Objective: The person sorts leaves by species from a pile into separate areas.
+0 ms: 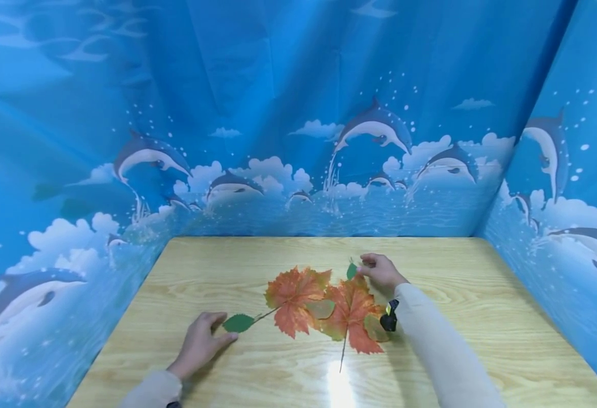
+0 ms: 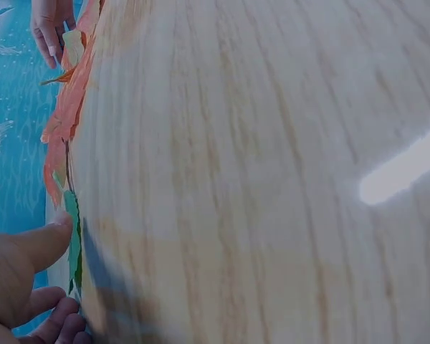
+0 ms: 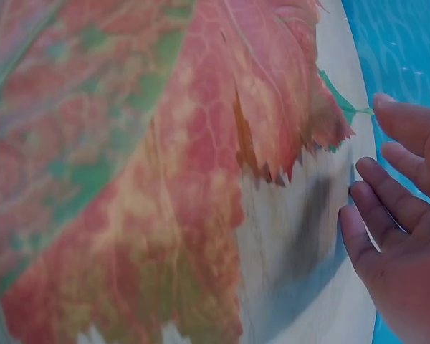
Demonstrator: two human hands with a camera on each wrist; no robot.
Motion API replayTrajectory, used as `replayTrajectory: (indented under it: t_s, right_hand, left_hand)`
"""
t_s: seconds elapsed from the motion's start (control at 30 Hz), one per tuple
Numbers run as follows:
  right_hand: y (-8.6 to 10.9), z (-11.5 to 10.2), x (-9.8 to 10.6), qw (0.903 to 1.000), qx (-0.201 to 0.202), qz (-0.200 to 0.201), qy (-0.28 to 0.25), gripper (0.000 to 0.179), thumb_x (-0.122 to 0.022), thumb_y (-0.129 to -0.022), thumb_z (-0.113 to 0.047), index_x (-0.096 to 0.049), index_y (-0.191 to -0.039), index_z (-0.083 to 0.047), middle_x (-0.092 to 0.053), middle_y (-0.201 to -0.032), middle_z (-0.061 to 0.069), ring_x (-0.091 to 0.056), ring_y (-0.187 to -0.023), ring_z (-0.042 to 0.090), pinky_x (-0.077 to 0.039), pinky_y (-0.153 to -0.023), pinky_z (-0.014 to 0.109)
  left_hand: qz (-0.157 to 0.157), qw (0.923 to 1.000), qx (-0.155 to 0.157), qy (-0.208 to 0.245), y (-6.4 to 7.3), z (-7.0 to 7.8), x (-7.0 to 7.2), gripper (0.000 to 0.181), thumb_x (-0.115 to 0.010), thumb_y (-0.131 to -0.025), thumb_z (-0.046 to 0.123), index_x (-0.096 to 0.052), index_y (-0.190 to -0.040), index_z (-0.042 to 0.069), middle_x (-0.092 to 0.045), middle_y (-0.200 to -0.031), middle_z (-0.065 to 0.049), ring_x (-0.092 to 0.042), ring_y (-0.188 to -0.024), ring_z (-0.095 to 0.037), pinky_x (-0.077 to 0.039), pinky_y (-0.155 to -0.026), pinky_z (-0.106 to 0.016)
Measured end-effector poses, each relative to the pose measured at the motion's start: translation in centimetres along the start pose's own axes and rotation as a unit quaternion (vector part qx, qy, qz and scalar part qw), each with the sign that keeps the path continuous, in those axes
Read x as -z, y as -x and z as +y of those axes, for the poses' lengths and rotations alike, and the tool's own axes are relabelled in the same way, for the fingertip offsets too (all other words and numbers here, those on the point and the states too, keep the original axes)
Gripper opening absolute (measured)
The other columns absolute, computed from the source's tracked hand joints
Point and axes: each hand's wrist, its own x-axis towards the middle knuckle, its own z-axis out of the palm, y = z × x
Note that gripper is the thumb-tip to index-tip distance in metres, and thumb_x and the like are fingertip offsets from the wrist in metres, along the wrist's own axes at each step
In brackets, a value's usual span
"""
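Two large orange-red artificial leaves lie side by side on the wooden table: the left autumn leaf and the right autumn leaf. At the left, a small green leaf lies by the stem of the left autumn leaf. My left hand is around its outer end, thumb and forefinger spread apart. Another small green leaf sits above the right autumn leaf, partly behind it in the right wrist view. My right hand is beside it, thumb tip right at its stem, other fingers loosely bent and apart.
Two dull green-orange leaves, one between the autumn leaves and one at the right, overlap them. A thin brown stem points toward the front. Blue dolphin-print curtains border the table at the back and sides.
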Motion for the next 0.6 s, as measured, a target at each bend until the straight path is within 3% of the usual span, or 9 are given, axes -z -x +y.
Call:
replayTrajectory:
  t_s: [0.27,0.6]
  right_hand:
    - [0.3,-1.2,-0.8,0.9998,-0.020,0.010,0.004,0.051,-0.056,-0.097,-0.017,-0.040,-0.141,0.003,-0.042,-0.141,0.026,-0.043,-0.126,0.042,-0.041,-0.100,0.053]
    - [-0.6,-1.0,-1.5,0.9991,-0.029,0.021,0.021,0.049,-0.058,-0.095,-0.013,-0.043,-0.138,0.006,-0.046,-0.138,0.028,-0.048,-0.123,0.042,-0.044,-0.098,0.049]
  left_hand:
    - [0.013,0.9996,0.012,-0.022,-0.6,0.1,-0.4,0.047,-0.081,-0.076,0.018,-0.065,-0.112,-0.006,-0.065,-0.100,-0.010,-0.060,-0.091,-0.024,-0.049,-0.083,-0.043]
    - [0.012,0.9993,0.014,-0.032,-0.8,0.0,-0.9,0.043,-0.081,-0.075,0.015,-0.066,-0.109,-0.005,-0.062,-0.092,-0.006,-0.055,-0.083,-0.017,-0.047,-0.074,-0.033]
